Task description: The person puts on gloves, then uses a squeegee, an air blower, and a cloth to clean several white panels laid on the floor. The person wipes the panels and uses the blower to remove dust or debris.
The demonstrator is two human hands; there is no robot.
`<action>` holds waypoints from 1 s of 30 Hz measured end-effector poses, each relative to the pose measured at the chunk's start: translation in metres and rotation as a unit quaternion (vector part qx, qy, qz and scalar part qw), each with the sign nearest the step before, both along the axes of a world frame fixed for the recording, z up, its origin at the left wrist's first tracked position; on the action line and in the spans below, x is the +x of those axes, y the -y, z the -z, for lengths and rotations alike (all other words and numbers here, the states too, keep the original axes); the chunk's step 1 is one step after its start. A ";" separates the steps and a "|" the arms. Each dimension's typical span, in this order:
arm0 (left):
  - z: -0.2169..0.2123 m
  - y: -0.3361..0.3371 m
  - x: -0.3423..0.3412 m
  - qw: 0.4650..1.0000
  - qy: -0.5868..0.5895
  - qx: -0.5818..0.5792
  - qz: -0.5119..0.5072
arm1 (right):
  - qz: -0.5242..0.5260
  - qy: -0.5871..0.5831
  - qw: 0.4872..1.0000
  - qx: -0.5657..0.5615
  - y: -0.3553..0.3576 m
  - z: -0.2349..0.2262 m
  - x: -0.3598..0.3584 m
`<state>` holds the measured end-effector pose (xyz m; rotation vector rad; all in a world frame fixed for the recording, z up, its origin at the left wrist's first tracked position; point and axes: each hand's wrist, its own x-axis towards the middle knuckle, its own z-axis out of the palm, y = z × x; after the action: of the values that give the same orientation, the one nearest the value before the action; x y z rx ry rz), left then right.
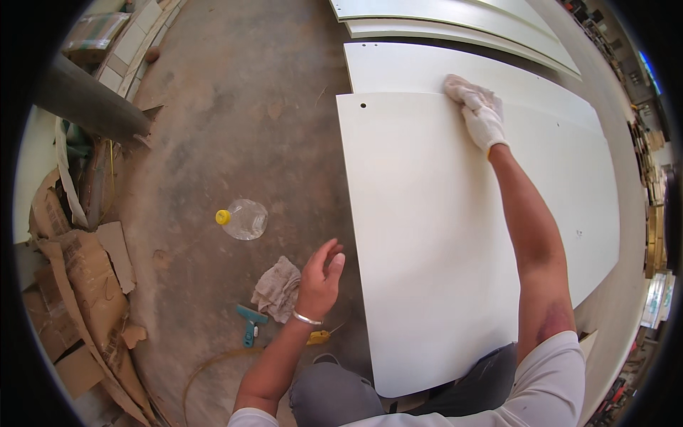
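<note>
My right hand (484, 122), in a white knit glove, presses a pale crumpled cloth (461, 87) onto a white panel. It reaches across the far edge of the nearer white panel (427, 213), which has a dark round hole in its far left corner. A second white panel (405, 67) shows beyond that edge. My left hand (320, 281) is bare with a bracelet at the wrist. It hovers left of the nearer panel, fingers extended and holding nothing. Beside it on the floor lies a crumpled grey-beige rag (277, 287).
A clear plastic bottle (247, 219) with a yellow cap lies on the concrete floor. Near my knee are a teal scraper (250, 324) and a yellow-handled tool (318, 338). Torn cardboard (92, 299) and a dark post (96, 99) line the left. More white panels (455, 32) lie beyond.
</note>
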<state>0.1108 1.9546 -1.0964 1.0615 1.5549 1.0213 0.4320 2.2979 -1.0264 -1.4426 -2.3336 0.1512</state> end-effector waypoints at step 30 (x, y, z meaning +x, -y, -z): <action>0.001 -0.079 0.030 0.995 0.043 -0.088 -0.007 | -0.132 0.019 0.991 -0.024 0.016 0.053 -0.099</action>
<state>0.1404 2.0340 -1.0971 0.8747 1.5530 0.9100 0.3329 2.2823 -1.0791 -1.1601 -2.5607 0.2567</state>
